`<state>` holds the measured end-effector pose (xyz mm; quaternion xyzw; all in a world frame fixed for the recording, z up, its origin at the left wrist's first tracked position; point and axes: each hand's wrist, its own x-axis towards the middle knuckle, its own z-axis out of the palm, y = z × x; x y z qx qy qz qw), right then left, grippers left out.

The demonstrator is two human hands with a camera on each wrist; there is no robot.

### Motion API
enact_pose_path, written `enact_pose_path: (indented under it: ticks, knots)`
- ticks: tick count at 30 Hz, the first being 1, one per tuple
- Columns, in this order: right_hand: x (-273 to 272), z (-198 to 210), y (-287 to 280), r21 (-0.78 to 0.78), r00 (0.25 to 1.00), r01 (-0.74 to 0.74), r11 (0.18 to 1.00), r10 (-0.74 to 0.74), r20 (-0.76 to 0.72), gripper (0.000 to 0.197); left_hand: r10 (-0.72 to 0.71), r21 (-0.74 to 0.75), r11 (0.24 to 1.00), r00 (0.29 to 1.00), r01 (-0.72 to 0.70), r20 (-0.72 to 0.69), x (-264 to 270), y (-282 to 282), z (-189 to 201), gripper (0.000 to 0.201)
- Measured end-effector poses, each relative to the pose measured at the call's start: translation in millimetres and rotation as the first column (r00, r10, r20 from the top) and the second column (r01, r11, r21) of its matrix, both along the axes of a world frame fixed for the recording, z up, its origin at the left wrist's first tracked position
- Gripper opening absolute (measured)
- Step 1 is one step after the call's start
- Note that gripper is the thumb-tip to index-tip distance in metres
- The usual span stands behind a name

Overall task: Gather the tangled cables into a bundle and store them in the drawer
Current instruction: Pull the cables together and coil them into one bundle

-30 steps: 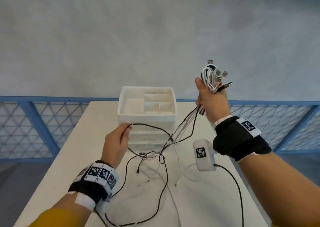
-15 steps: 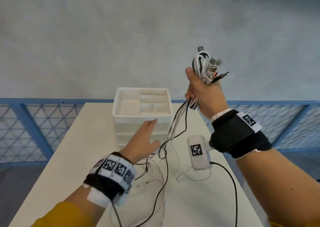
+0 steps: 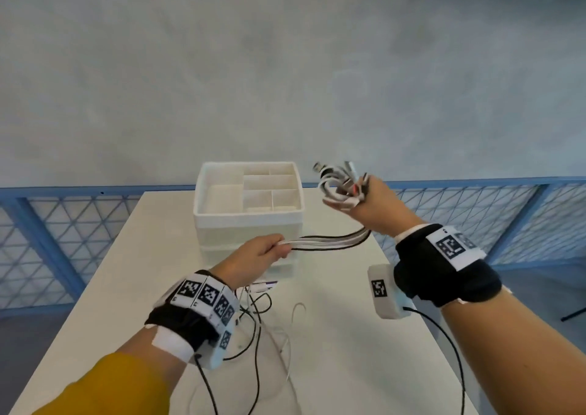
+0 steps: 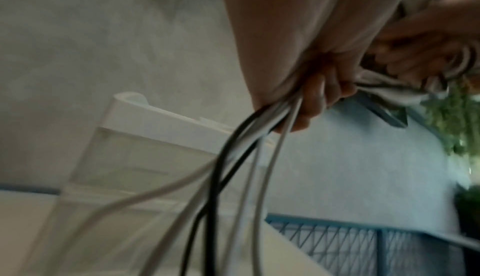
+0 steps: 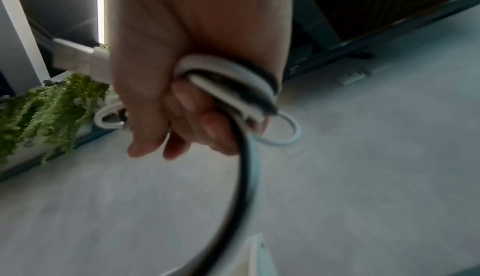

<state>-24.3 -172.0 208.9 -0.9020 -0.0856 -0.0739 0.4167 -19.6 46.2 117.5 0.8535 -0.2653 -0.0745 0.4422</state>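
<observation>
My right hand (image 3: 364, 200) grips a coiled bunch of white and black cables (image 3: 337, 184), plug ends sticking out, raised beside the white drawer unit (image 3: 249, 219). From that fist a band of cable strands (image 3: 326, 242) runs left to my left hand (image 3: 272, 246), which grips them in front of the unit. In the left wrist view the strands (image 4: 246, 157) hang down from my curled fingers (image 4: 319, 95). The right wrist view shows my fingers (image 5: 197, 120) wrapped round the looped cables (image 5: 233, 83). Loose cable tails (image 3: 253, 316) trail on the table below my left wrist.
The drawer unit stands at the far middle of the white table (image 3: 348, 367); its top is a tray with open compartments (image 3: 263, 189). A blue mesh railing (image 3: 47, 240) runs behind the table. My wrist camera leads (image 3: 444, 335) hang near the front.
My right hand came down and tipped the coil leftward next to the drawer unit. My left hand, open half a second ago, now grips the strands and draws them out sideways.
</observation>
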Motion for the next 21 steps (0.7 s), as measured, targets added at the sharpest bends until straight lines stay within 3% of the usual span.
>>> enact_pose_path:
  ticks: [3,7,10,14,16,18,21]
  knots:
    - [-4.6,-13.1,13.3,-0.050,0.995,-0.076,0.996,0.073,-0.064,0.035,0.037,-0.052,0.998,0.998,-0.035,0.050,-1.6,-5.3,12.3,0.027]
    - [-17.2,-29.2,33.7,0.108,0.944,-0.269,0.957,0.284,-0.166,0.024,0.035,-0.117,0.993,0.997,-0.026,0.074,-0.9,-7.9,30.2,0.022]
    - [-12.8,-43.2,43.1,0.216,0.971,-0.183,0.959,0.211,-0.112,0.026,0.045,-0.179,0.983,0.997,-0.033,0.061,-5.1,-11.4,38.7,0.025]
    - [-5.5,-44.1,43.1,0.156,0.978,-0.162,0.974,0.180,-0.109,0.045,-0.012,-0.249,0.969,0.998,-0.003,-0.056,-9.5,-1.7,36.7,0.024]
    - [-6.6,-37.1,35.3,0.230,0.973,-0.145,0.962,0.181,-0.141,0.027,-0.015,-0.252,0.968,0.993,-0.014,-0.114,-9.9,10.5,29.3,0.018]
    - [-9.5,-31.5,29.8,0.426,0.971,-0.095,0.900,0.179,-0.161,0.006,0.043,-0.240,0.968,0.990,-0.074,-0.135,-10.6,21.5,20.2,0.024]
    - [-10.8,-36.3,38.8,0.534,0.990,0.017,0.846,0.062,-0.129,0.022,0.092,-0.273,0.953,0.983,-0.133,-0.158,-12.4,21.1,10.4,0.027]
